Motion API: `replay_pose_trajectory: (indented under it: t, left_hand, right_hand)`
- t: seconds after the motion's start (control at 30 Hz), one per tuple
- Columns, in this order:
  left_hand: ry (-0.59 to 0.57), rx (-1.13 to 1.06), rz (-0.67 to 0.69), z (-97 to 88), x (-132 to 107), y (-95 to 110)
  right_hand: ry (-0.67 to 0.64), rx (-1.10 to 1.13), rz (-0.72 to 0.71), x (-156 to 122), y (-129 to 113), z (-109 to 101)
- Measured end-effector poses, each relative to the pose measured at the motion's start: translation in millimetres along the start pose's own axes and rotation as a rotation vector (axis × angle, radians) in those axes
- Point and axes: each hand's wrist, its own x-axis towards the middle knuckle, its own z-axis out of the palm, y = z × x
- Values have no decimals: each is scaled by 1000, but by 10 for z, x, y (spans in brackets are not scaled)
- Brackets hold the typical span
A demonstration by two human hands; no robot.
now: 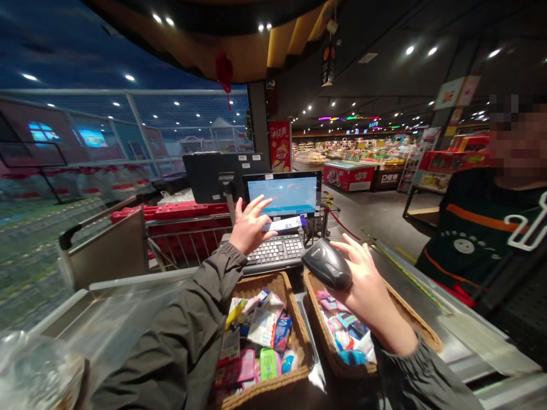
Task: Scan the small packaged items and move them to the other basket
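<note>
My left hand (251, 223) is above the keyboard (276, 249), pinching a slim white-and-blue packet (285, 224) with the other fingers spread. My right hand (363, 279) grips a black handheld barcode scanner (327, 265), its head pointing left toward the keyboard. Below the left hand stands a wicker basket (294, 304) full of small colourful boxed and bagged goods. A second basket (427, 336) of similar packets lies under my right forearm, which partly hides it. Behind the packet, a lit screen (284, 193) faces me.
A dark monitor (205, 176) stands beside the screen. A metal cart (183, 236) with red items is at left. A clear plastic bag (36, 370) lies on the metal counter (137, 313). At right stands a person in a dark green apron (474, 228).
</note>
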Motion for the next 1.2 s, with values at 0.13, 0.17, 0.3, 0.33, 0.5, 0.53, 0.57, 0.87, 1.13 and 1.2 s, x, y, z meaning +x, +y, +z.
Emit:
replay_pose_trajectory:
  t: [0.13,0.17,0.3,0.33,0.5,0.53,0.57,0.87,1.13,1.2]
  left_hand:
    - [-10,4,-12,-76,-88,-58]
    - [-15,4,-16,-97,-110,-74]
    - [-31,-3,-31,-174,-209,-148]
    - [-33,-4,-35,-190,-238,-170]
    - [-53,-11,-73,-244,-424,-292]
    - [-59,-13,-81,-249,-469,-316]
    - [-66,-17,-89,-252,-518,-337]
    - [-244,-92,-153,-142,-1167,-427]
    - [-526,-89,-245,126,-1912,-278]
    - [-610,-85,-286,196,-2085,-185]
  right_hand:
    - [13,18,-6,4,-80,60]
    - [14,21,-8,3,-99,74]
    - [12,32,-13,-6,-167,131]
    - [13,34,-13,-7,-184,146]
    - [11,31,-22,-2,-271,228]
    - [11,34,-24,-3,-289,249]
    - [7,36,-25,-6,-307,271]
    - [-91,66,23,-108,-492,535]
    - [-186,124,48,-176,-640,743]
    - [-196,128,48,-168,-674,767]
